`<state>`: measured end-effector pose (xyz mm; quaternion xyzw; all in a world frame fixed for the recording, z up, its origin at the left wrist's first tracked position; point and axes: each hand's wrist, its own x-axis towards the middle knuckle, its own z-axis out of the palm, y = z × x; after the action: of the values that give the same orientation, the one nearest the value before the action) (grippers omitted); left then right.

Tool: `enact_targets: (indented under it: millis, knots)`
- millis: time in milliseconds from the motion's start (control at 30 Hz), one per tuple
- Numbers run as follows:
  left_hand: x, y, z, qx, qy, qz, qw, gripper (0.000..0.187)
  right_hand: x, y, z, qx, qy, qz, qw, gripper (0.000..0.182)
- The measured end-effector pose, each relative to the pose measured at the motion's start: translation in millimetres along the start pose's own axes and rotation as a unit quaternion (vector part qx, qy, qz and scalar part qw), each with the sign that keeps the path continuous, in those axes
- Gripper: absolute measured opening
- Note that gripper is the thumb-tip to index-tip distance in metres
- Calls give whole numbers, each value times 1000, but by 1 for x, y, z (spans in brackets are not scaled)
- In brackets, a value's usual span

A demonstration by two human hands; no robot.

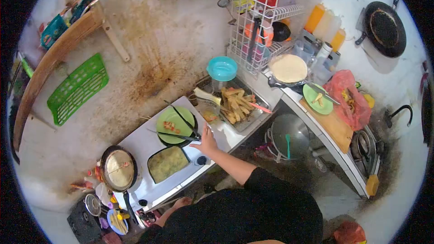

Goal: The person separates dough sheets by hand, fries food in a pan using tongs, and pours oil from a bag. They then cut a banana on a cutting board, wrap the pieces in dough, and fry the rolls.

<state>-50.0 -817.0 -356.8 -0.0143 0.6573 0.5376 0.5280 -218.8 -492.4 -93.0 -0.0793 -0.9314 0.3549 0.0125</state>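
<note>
My right hand (207,143) is closed on the handle end of black tongs (184,121), whose two arms are spread wide. The tongs reach over a light green plate (186,116) with small orange-red pieces on it. Below that plate, a dark square pan (168,164) holds a yellowish-green food. My left hand (182,202) is low, by the counter's front edge near my body; its fingers are too small to make out. On the left, a round frying pan (118,168) contains a pale flat round food.
A metal tray (257,121) holds fried strips, with a turquoise bowl (222,68) behind. At right are a flatbread stack (288,68), a green plate with a knife (316,101), a wooden board (337,131) and a red bag (348,101). A large pot (296,126) stands below.
</note>
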Motion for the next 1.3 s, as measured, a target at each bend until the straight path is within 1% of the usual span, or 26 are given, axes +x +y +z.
enact_targets:
  millis: [33, 67, 100, 133, 167, 233, 267, 300, 367, 433, 500, 533, 567, 600, 633, 667, 700, 767, 800, 900, 1000, 1033, 1067, 1167, 1200, 1300]
  knots:
    - [-3, 28, 8, 123, -13, 39, 991, 33, -5, 8, -2, 10, 36, -14, 999, 116]
    - [-9, 64, 19, 253, -16, 82, 964, 33, -13, 18, -4, 21, 72, -26, 997, 116]
    - [-24, 118, 36, 368, -9, 125, 921, 33, -20, 29, -8, 30, 108, -39, 993, 115]
    - [-18, 152, 44, 326, -72, 105, 937, 32, -29, 38, -16, 43, 119, -21, 992, 113]
    - [-10, 183, 50, 281, -133, 78, 947, 32, -38, 54, -25, 89, 158, -59, 982, 111]
    - [3, 270, 74, 364, -285, 125, 878, 29, -53, 96, -37, 97, 177, -28, 979, 110]
    - [-2, 317, 97, 367, -276, 99, 883, 28, -65, 109, -57, 122, 187, -4, 975, 106]
    - [-5, 362, 122, 368, -268, 75, 887, 27, -77, 122, -79, 95, 235, -21, 967, 98]
    - [15, 425, 164, 450, -350, 235, 787, 26, -101, 154, -125, 138, 234, 37, 962, 92]
    - [39, 475, 209, 539, -361, 279, 708, 25, -124, 199, -163, 114, 309, 53, 943, 83]
    - [45, 520, 264, 649, -332, 325, 603, 26, -147, 245, -198, 100, 364, 80, 922, 76]
    - [57, 530, 287, 635, -362, 340, 591, 26, -160, 266, -215, 65, 387, 94, 915, 68]
    - [70, 538, 309, 621, -394, 355, 577, 26, -173, 288, -230, 68, 403, 91, 908, 66]
    - [77, 549, 333, 675, -395, 328, 530, 26, -187, 305, -245, 70, 420, 90, 900, 65]
    - [76, 563, 357, 735, -394, 325, 447, 26, -198, 322, -258, 73, 438, 89, 891, 63]
    - [73, 578, 382, 770, -409, 291, 394, 25, -211, 315, -277, 120, 442, 115, 881, 61]
    - [71, 591, 404, 802, -424, 254, 336, 25, -223, 333, -287, 102, 445, 113, 883, 59]
    - [75, 616, 438, 828, -421, 250, 273, 24, -242, 355, -303, 118, 454, 131, 874, 58]
    - [76, 627, 451, 841, -418, 243, 244, 24, -251, 369, -308, 93, 455, 139, 875, 56]
    - [71, 665, 498, 890, -350, 227, 184, 22, -263, 391, -319, 109, 451, 111, 879, 55]
    - [53, 698, 536, 902, -314, 260, 141, 21, -259, 394, -327, 111, 448, 82, 883, 54]
    - [54, 706, 544, 906, -308, 259, 134, 20, -254, 396, -332, 111, 456, 64, 881, 54]
    - [55, 711, 551, 909, -303, 259, 125, 20, -247, 409, -331, 33, 475, 34, 879, 53]
    - [57, 728, 565, 924, -286, 224, 121, 20, -228, 382, -351, 78, 461, 33, 883, 52]
    - [60, 734, 569, 930, -278, 209, 122, 20, -223, 375, -355, 130, 463, 41, 876, 50]
    - [79, 746, 568, 919, -297, 256, 23, 19, -206, 351, -375, 119, 458, 13, 881, 49]
